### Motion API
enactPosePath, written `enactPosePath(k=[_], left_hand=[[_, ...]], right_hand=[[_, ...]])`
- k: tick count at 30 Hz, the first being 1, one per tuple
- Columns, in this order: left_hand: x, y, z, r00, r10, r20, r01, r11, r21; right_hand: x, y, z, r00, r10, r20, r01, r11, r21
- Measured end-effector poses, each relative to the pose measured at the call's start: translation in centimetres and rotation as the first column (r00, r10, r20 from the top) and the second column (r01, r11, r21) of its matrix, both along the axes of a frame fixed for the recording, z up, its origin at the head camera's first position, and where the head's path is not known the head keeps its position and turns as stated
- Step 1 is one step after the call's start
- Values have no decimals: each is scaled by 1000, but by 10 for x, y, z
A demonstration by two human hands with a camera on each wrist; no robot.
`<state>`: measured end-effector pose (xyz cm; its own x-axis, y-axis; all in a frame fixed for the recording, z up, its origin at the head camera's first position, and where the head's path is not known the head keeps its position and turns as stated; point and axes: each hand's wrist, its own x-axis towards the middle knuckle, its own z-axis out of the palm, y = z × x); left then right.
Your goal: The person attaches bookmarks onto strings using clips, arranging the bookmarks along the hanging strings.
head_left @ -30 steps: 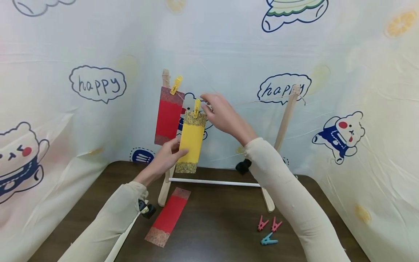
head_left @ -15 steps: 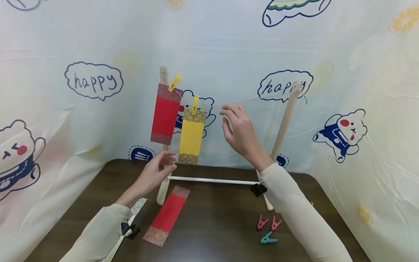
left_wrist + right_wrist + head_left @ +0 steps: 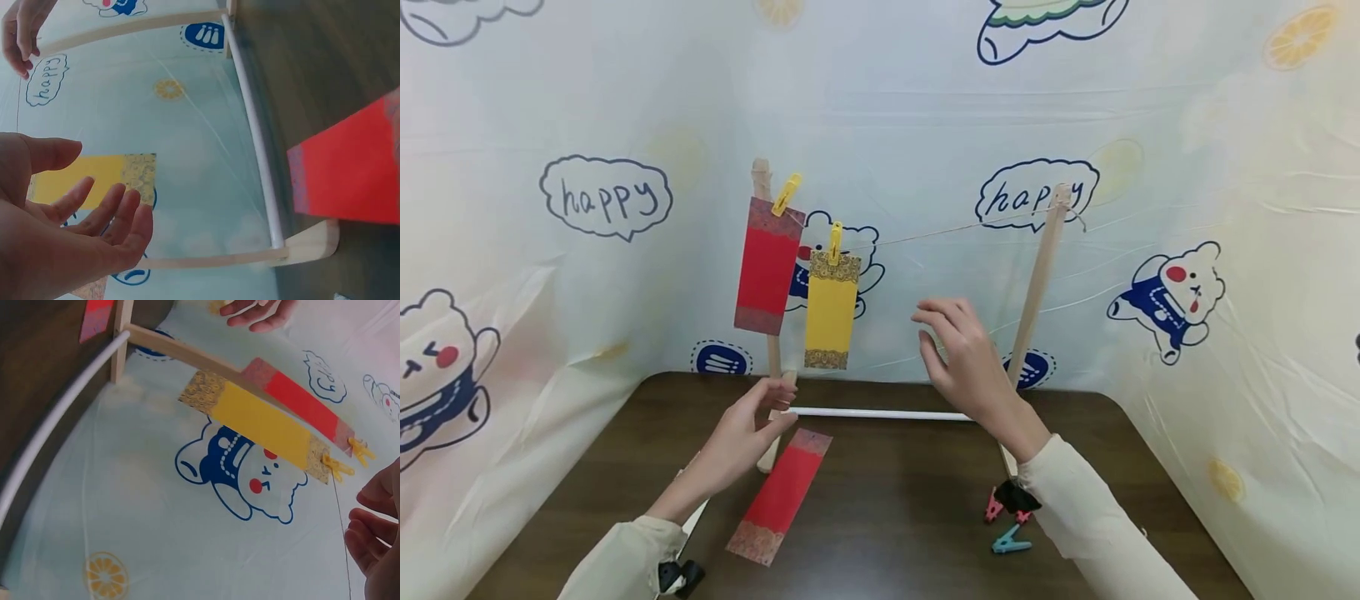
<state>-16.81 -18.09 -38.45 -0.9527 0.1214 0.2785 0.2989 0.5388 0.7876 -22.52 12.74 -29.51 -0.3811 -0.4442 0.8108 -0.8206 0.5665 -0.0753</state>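
A yellow paper strip with patterned ends (image 3: 831,310) hangs from a string by a yellow clothespin (image 3: 835,243). Left of it hangs a red strip (image 3: 767,268), held by another yellow clothespin (image 3: 786,195) near the left post. My left hand (image 3: 747,429) is below these strips with loosely bent fingers, holding nothing. In the head view my right hand (image 3: 967,358) is under the string (image 3: 925,236), fingers relaxed and nothing between them. On the table lies a second red strip (image 3: 782,497), right of my left forearm.
A wooden frame has a left post (image 3: 762,177), a right post (image 3: 1037,283) and a white crossbar (image 3: 880,413). By my right sleeve, pink clothespins (image 3: 993,507) lie partly hidden beside a blue clothespin (image 3: 1011,540) on the dark table (image 3: 880,517). A printed curtain stands behind.
My left hand has let go of the yellow strip and moved down and left. The right hand has left the clothespin and gone right and down. The yellow strip now hangs free.
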Motion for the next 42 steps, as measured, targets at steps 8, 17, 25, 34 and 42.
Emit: enactPosePath(k=[8, 17, 25, 34, 42], left_hand=[[20, 11, -16, 998, 32, 52, -32, 999, 7], [31, 11, -31, 996, 65, 67, -63, 998, -29], [40, 7, -54, 988, 122, 91, -108, 983, -146], [34, 3, -73, 972, 142, 185, -101, 971, -216], [16, 7, -85, 948, 189, 254, -99, 939, -328]], right_hand=[[28, 20, -35, 997, 21, 80, -18, 999, -45], [49, 52, -78, 978, -62, 201, 77, 995, -69], [65, 82, -121, 940, -164, 298, 199, 976, -92], [84, 126, -173, 858, -296, 420, 424, 870, -251], [87, 152, -207, 636, -294, 714, 600, 770, -217]])
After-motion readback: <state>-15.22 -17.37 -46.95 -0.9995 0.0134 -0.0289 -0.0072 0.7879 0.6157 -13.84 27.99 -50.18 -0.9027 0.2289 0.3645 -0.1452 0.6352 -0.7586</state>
